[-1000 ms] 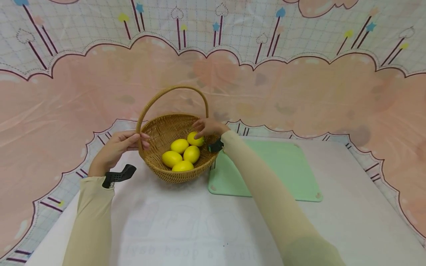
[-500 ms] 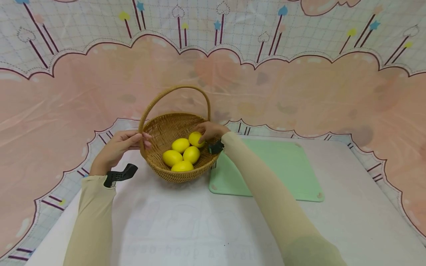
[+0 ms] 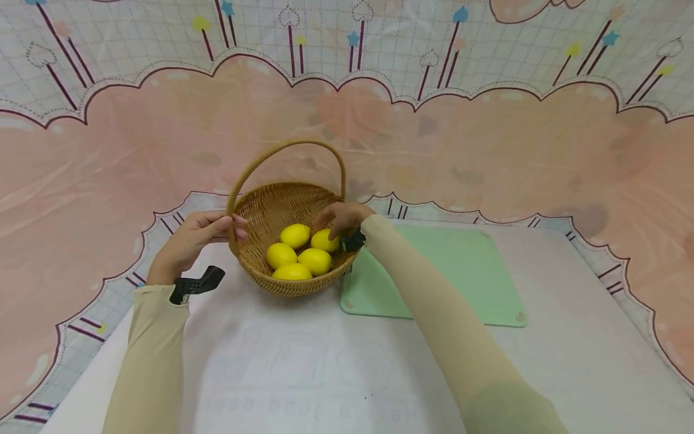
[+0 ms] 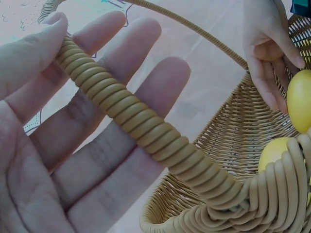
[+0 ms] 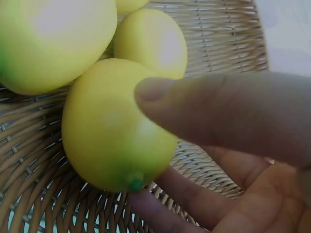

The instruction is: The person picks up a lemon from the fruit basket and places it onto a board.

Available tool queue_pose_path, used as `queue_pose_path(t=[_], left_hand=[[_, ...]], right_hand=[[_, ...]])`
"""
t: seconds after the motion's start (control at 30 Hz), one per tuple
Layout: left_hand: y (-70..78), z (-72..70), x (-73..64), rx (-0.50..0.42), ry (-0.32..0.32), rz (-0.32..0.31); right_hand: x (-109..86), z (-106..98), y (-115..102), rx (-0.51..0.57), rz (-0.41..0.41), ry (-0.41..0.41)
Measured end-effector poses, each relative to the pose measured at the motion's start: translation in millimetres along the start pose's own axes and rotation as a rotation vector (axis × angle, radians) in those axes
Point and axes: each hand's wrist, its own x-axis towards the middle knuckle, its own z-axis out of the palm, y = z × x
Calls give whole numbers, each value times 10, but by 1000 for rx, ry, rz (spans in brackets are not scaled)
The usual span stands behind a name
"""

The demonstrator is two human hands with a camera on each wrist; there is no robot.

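My left hand grips the handle of a brown wicker basket near its left foot, thumb on one side and fingers behind. Several yellow lemons lie in the basket. Reaching in from the right, my right hand holds the rightmost lemon among the others. The right wrist view shows my thumb on top of this lemon, with fingertips low at its side near the green stem tip. Its far side is hidden.
A pale green cutting board lies right of the basket, partly under my right sleeve. The table has a white cover. Behind rises a pink patterned cloth.
My right hand has closed on the rightmost lemon, which has shifted slightly down and right. The front lemons have rolled a little. The left hand keeps its hold on the handle.
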Motion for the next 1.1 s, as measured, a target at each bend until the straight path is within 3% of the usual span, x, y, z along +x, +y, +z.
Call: queue_pose_path(t=[0.3, 0.47, 0.93, 1.1], left_hand=[[16, 10, 6, 36, 7, -2], [10, 19, 4, 54, 9, -2], [-5, 19, 4, 43, 4, 13], [0, 25, 2, 33, 0, 14]], right_hand=[[17, 15, 20, -81, 33, -78], [25, 25, 21, -126, 46, -82], [22, 26, 23, 2, 77, -95], [20, 41, 27, -24, 57, -111]])
